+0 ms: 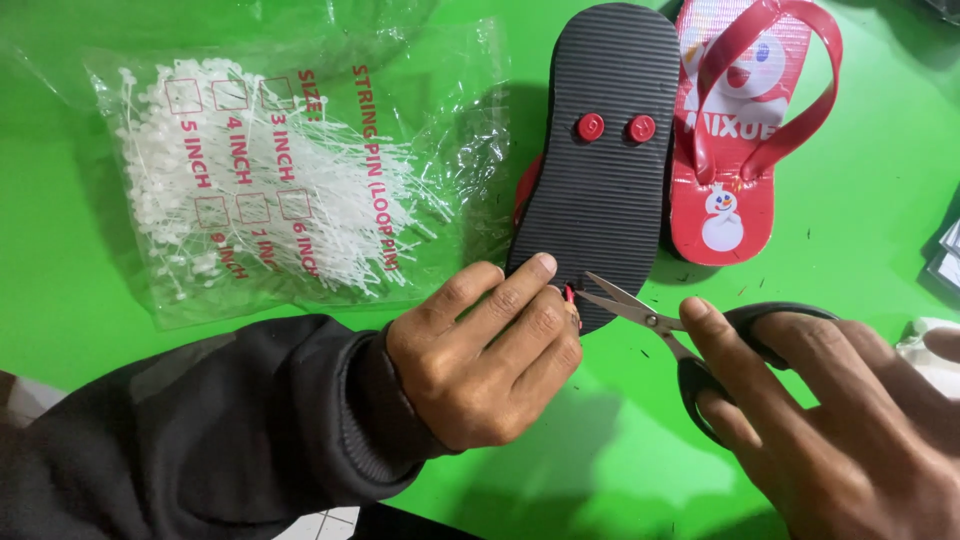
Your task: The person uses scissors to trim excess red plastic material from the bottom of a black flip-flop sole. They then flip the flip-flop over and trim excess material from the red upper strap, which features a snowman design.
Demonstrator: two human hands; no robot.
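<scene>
A black-soled flip-flop lies sole up on the green table, with two red strap plugs showing. My left hand grips its near end, fingers over the edge by a small red strap tip. My right hand holds black-handled scissors, their blades open and pointing left at that red tip. A second flip-flop, red with a snowman picture and red straps, lies face up to the right of the first.
A clear plastic bag full of white loop pins lies at the left on the table. A white object and dark items sit at the right edge. Small dark scraps dot the table near the scissors.
</scene>
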